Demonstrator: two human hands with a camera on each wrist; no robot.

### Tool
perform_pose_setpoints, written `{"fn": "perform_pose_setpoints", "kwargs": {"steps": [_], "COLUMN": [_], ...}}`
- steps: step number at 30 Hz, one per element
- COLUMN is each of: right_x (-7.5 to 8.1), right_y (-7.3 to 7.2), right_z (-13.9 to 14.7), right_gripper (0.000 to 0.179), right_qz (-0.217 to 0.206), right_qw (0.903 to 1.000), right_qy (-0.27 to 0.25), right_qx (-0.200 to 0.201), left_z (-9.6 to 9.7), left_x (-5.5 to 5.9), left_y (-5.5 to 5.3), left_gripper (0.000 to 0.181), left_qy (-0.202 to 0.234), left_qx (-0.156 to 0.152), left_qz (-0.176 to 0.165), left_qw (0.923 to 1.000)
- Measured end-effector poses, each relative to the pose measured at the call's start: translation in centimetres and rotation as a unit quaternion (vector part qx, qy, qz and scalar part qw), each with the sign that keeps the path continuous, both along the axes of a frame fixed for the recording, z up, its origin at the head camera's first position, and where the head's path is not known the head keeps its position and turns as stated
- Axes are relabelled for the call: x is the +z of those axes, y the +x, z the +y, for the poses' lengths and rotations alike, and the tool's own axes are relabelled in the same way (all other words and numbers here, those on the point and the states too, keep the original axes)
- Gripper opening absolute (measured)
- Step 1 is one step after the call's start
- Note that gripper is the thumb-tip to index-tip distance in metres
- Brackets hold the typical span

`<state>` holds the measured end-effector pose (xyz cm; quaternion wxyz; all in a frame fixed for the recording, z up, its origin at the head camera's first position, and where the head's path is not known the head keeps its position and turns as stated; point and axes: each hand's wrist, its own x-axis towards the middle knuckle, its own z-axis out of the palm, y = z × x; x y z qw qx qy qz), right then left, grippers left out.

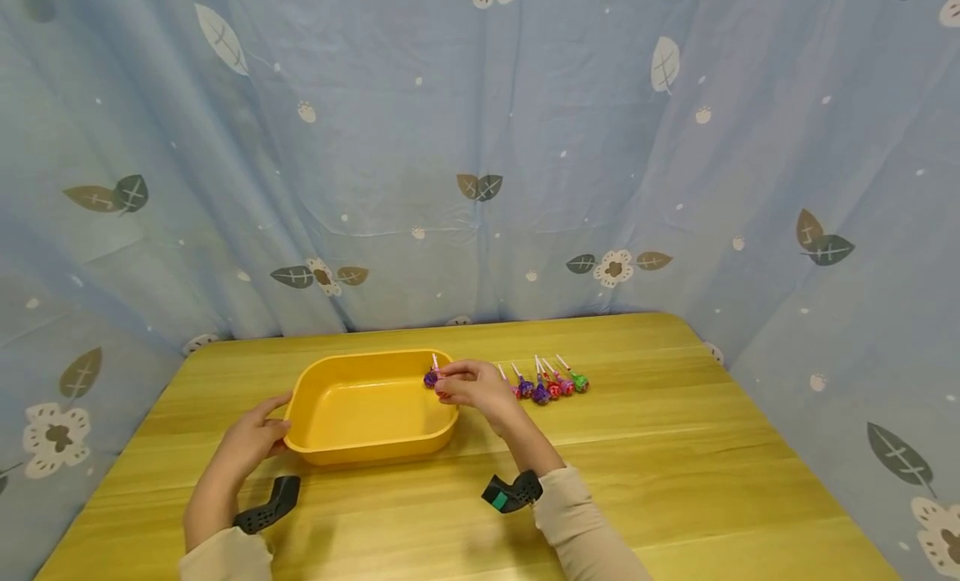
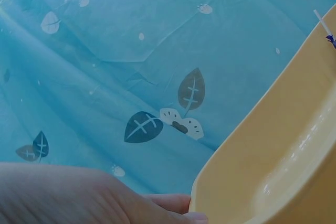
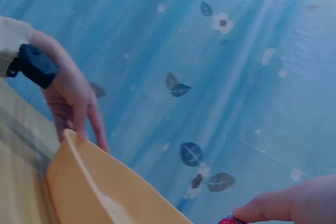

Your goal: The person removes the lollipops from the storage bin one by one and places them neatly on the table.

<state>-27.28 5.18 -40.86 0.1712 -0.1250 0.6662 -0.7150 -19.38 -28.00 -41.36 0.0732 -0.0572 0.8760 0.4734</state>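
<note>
A yellow plastic tray (image 1: 367,414) stands on the table, and my left hand (image 1: 243,448) grips its left end, thumb and fingers at the rim. Above the tray's right end my right hand (image 1: 483,393) pinches a red-pink wrapped lollipop (image 3: 231,220) by its head; its white stick points up in the left wrist view. Inside the tray, at the right end, a purple lollipop (image 1: 431,379) leans with its stick up. Right of the tray several lollipops (image 1: 553,389) lie in a row, purple, red, pink and green, sticks pointing away; my right hand partly hides the nearest.
The wooden table (image 1: 600,481) has its back edge close to a blue patterned curtain (image 1: 480,147), which also hangs along both sides. Each wrist wears a black camera mount (image 1: 513,491).
</note>
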Motion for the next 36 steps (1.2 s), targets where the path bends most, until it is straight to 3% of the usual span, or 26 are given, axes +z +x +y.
{"fn": "perform_pose_setpoints", "kwargs": {"steps": [13,26,36], "right_x": [0.0,-0.1,-0.4], "right_y": [-0.9,-2.1,-3.2], "right_z": [3.4,7.8,10.6], "right_gripper": [0.031,0.030,0.035], "right_qz": [-0.007,-0.020,-0.028], "right_qw": [0.9984,0.9905,0.9842], "right_qy": [-0.008,-0.023,-0.035], "right_qx": [-0.056,-0.134,-0.171], "left_z": [-0.3,-0.2,0.0], "left_x": [0.0,-0.1,0.0], "left_y": [0.0,0.0,-0.1], "left_gripper": [0.054,0.054,0.054], "left_qy": [-0.008,-0.005,-0.002], "left_qx": [0.002,0.003,0.005], "left_qz": [0.001,0.000,-0.003], "left_qw": [1.0000,1.0000,1.0000]}}
